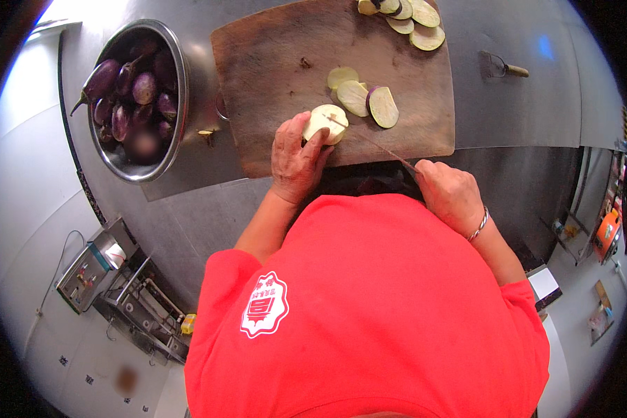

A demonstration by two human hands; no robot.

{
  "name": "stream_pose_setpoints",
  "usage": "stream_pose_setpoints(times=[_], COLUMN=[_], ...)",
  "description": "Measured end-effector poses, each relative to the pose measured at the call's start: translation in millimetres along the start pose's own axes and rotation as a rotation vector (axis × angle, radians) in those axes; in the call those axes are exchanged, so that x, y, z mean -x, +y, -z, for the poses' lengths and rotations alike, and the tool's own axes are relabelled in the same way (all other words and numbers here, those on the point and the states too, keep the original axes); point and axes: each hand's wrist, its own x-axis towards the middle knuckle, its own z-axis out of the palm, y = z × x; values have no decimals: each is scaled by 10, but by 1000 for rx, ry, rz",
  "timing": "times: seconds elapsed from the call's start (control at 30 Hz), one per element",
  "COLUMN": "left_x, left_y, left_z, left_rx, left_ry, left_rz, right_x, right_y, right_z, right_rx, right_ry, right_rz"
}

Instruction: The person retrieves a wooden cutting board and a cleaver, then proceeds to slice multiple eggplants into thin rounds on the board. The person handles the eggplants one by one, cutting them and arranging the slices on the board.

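Note:
On the near part of a wooden cutting board (271,78), my left hand (298,157) grips a pale cut piece of eggplant (321,133), fingers wrapped about its left and near sides. My right hand (446,196) is closed around the handle of a knife (392,154) at the board's near edge. Its thin blade, seen almost edge-on, points up and left towards the piece; whether it touches, I cannot tell. A brown streak marks the piece's face. Several eggplant slices (383,107) lie just beyond, one with a purple rim. More slices (427,37) overlap at the far right corner.
A steel bowl (182,104) of whole purple eggplants (102,78) stands left of the board on the steel counter (533,109). Between them lies a small eggplant scrap (205,133). A peeler with a wooden handle (516,70) rests at right.

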Motion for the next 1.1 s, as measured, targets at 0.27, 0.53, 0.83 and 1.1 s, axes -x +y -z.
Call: stream_pose_setpoints(times=[0.27,0.53,0.83,1.1], left_x=[25,-37,-136,-242], left_y=[-30,2,19,13], left_z=[-21,59,127,158], left_rx=[53,5,-7,32], left_ry=[10,-59,-80,-119], left_rz=[38,6,-9,3], right_x=[-83,-174,-205,-354], right_y=[-33,-84,-142,-183], right_z=[-20,-10,32,-37], right_rx=[128,178,161,126], right_ry=[-48,-83,-127,-298], right_rz=[9,22,-19,-75])
